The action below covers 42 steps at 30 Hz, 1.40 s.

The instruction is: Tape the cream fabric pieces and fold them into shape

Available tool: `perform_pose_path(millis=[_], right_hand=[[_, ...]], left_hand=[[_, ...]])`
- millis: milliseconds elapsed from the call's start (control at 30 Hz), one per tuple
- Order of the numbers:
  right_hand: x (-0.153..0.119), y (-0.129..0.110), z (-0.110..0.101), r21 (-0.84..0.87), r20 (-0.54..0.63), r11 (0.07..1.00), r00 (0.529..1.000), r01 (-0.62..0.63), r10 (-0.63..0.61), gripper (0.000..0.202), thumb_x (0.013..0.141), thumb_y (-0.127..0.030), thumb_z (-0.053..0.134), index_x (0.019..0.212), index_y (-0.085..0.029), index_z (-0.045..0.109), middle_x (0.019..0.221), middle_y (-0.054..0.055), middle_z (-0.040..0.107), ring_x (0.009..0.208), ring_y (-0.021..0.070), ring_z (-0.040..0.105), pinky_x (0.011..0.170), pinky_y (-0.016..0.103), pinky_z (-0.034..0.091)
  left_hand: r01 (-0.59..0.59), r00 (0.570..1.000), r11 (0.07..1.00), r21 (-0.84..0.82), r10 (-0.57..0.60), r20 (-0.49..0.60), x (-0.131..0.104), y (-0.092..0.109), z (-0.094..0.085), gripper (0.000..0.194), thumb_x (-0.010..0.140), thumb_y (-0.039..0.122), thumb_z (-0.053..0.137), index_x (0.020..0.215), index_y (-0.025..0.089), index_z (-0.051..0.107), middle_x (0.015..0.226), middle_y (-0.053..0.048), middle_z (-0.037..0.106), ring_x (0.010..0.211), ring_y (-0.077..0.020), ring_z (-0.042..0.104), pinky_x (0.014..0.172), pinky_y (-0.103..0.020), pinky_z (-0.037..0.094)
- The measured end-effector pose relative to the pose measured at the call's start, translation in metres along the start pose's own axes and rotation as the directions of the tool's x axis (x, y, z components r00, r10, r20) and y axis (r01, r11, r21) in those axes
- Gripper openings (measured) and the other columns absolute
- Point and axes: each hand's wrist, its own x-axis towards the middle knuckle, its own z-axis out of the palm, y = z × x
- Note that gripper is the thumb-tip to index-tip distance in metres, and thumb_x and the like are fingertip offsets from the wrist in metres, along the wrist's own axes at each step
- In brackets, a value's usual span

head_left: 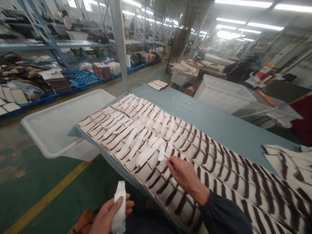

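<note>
My left hand [114, 208] is closed around a stack of narrow white strips [119, 204], held low in front of me beside the table edge, thumb on top. Over the table, my right hand [181, 172] has its thumb and forefinger pinched together; whether anything is between them is hidden. Its fingertips are close to the lower end of a white strip [162, 152]. Beneath it are overlapping rows of cream fabric pieces [202, 149] with dark brown edges. Many loose white strips [146, 152] lie across the pieces at the far left part.
A blue-green cloth covers the table [192, 105]. A small pile of fabric pieces [158, 85] lies at its far end, more pieces [287, 162] at the right. White bins stand left [65, 107] and beyond [221, 92]. A metal post [120, 45] rises behind; a person [243, 65] is at right.
</note>
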Motion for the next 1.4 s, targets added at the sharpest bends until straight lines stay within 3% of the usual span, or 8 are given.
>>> perform_pose_path(millis=[300,433,600,733,833,933,1133,1400], right_hand=[[-0.029,-0.019,0.063,0.107,0.165,0.994,0.986,0.000,-0.017,0.006,0.096,-0.024,0.062,0.094,-0.021,0.066,0.079,0.000,0.075,0.071,0.0175,0.072,0.062,0.024,0.043],[-0.041,-0.018,0.058,0.197,0.225,0.977,0.974,-0.078,0.032,0.031,0.090,-0.033,0.071,0.117,-0.020,0.064,0.072,-0.004,0.072,0.067,0.0175,0.071,0.063,0.025,0.046],[-0.052,-0.020,0.035,0.297,0.150,0.942,0.982,-0.155,0.114,0.032,0.097,-0.038,0.060,0.124,-0.019,0.061,0.072,-0.004,0.069,0.061,0.0165,0.066,0.060,0.028,0.048],[-0.057,-0.043,0.018,0.385,-0.027,0.921,0.999,0.051,-0.044,0.027,0.099,-0.035,0.058,0.120,-0.020,0.062,0.082,0.002,0.071,0.065,0.0165,0.066,0.061,0.028,0.052],[-0.057,-0.069,0.007,0.356,-0.165,0.893,0.959,0.277,-0.232,0.018,0.097,-0.028,0.061,0.114,-0.021,0.063,0.096,0.007,0.073,0.082,0.0206,0.069,0.073,0.032,0.056],[-0.054,-0.088,0.003,0.324,-0.222,0.859,0.915,0.396,-0.338,0.017,0.094,-0.021,0.063,0.111,-0.022,0.063,0.103,0.008,0.073,0.092,0.0223,0.068,0.081,0.036,0.057],[-0.056,-0.096,0.014,0.224,-0.232,0.825,0.850,0.519,-0.472,0.018,0.091,-0.024,0.068,0.108,-0.023,0.064,0.105,0.008,0.072,0.096,0.0244,0.064,0.084,0.040,0.052],[-0.062,-0.097,0.024,0.181,-0.228,0.838,0.851,0.515,-0.474,0.013,0.092,-0.016,0.065,0.102,-0.025,0.065,0.102,0.005,0.072,0.095,0.0231,0.062,0.096,0.045,0.044]], left_hand=[[-0.037,0.999,0.993,-0.115,0.038,0.012,-0.011,-0.002,0.012,0.056,0.073,0.049,0.086,0.111,0.009,0.073,0.091,-0.014,0.082,0.075,-0.0213,0.076,0.068,-0.026,0.060],[-0.025,0.998,0.983,-0.181,0.036,0.056,-0.015,-0.001,0.019,0.050,0.077,0.043,0.085,0.111,0.009,0.073,0.091,-0.013,0.082,0.074,-0.0202,0.075,0.069,-0.026,0.060],[-0.030,0.994,0.945,-0.327,0.062,0.090,-0.022,0.007,0.030,0.035,0.083,0.036,0.079,0.106,0.009,0.074,0.087,-0.013,0.081,0.072,-0.0199,0.074,0.068,-0.029,0.060],[0.051,0.967,0.891,-0.452,0.070,0.247,-0.028,0.017,0.039,0.032,0.094,0.036,0.066,0.110,0.009,0.072,0.098,-0.014,0.080,0.081,-0.0218,0.076,0.076,-0.033,0.060],[0.114,0.944,0.860,-0.498,0.063,0.325,-0.033,0.026,0.045,0.033,0.101,0.034,0.054,0.112,0.008,0.071,0.104,-0.016,0.080,0.088,-0.0238,0.076,0.083,-0.036,0.060],[0.169,0.911,0.827,-0.537,0.077,0.405,-0.035,0.031,0.048,0.038,0.105,0.035,0.044,0.112,0.007,0.070,0.105,-0.015,0.079,0.091,-0.0242,0.076,0.085,-0.037,0.058],[0.261,0.895,0.763,-0.591,0.038,0.445,-0.033,0.033,0.048,0.048,0.107,0.039,0.034,0.103,0.007,0.069,0.100,-0.015,0.077,0.092,-0.0213,0.073,0.091,-0.033,0.055],[0.225,0.902,0.780,-0.585,0.060,0.427,-0.033,0.030,0.050,0.048,0.107,0.041,0.032,0.099,0.009,0.067,0.104,-0.019,0.076,0.101,-0.0264,0.072,0.090,-0.035,0.055]])
